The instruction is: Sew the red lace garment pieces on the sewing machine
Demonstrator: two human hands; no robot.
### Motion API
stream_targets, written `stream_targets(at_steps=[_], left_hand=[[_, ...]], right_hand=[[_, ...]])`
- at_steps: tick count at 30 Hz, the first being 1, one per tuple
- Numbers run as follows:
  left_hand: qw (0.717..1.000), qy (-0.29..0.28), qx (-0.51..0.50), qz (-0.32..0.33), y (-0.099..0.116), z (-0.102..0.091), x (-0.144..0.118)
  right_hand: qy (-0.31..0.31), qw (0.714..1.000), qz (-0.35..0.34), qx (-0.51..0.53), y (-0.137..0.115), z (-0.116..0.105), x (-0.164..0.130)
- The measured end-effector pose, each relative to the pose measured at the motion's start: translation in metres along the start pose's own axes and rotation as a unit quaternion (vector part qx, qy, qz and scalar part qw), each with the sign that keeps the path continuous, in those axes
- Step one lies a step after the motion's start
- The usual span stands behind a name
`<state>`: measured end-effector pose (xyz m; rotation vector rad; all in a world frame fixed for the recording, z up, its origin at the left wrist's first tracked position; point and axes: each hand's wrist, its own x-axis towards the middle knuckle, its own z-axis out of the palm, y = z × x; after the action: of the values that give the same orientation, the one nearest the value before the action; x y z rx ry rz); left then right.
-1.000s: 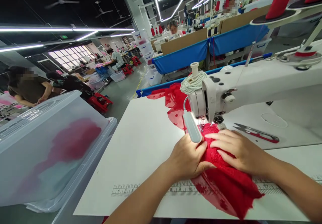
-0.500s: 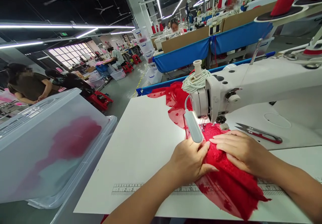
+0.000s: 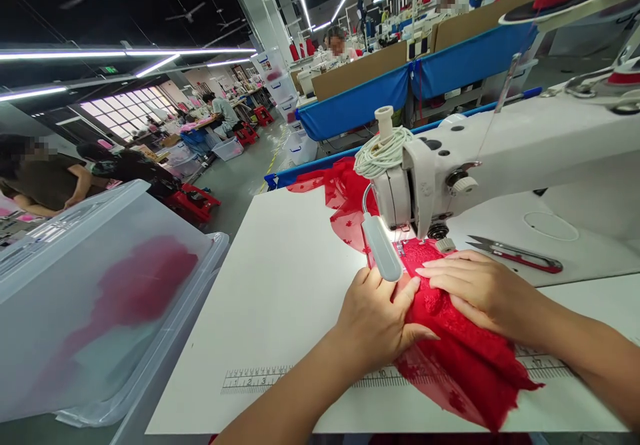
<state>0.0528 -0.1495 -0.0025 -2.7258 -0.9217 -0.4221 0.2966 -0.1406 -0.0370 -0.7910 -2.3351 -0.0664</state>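
Both the left hand [image 3: 377, 318] and right hand [image 3: 475, 288] press flat on red lace [image 3: 460, 358] under the sewing machine [image 3: 450, 165]; seemingly mid-seam, with much lace unfed

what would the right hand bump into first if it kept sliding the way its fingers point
The right hand lies flat on the red lace fabric, fingers pointing left. First in that line is probably the left hand, then the small lamp; depth is hard to judge.
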Motion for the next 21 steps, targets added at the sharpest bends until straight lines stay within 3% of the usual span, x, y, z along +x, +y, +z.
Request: stream_targets(at_steps=[6,12,21], left_hand=[[1.000,0.024,0.001,-0.013,-0.003,0.002,-0.001],[1.000,-0.004,-0.002,-0.017,-0.009,0.006,-0.002],[1.000,0.008,0.005,-0.029,-0.017,0.012,-0.002]], right_hand=[[0.014,1.000,-0.008,-0.015,0.001,0.001,0.003],[-0.013,0.997,-0.051,-0.053,0.006,-0.008,0.012],[-0.026,0.998,-0.034,-0.050,0.014,-0.004,0.015]])
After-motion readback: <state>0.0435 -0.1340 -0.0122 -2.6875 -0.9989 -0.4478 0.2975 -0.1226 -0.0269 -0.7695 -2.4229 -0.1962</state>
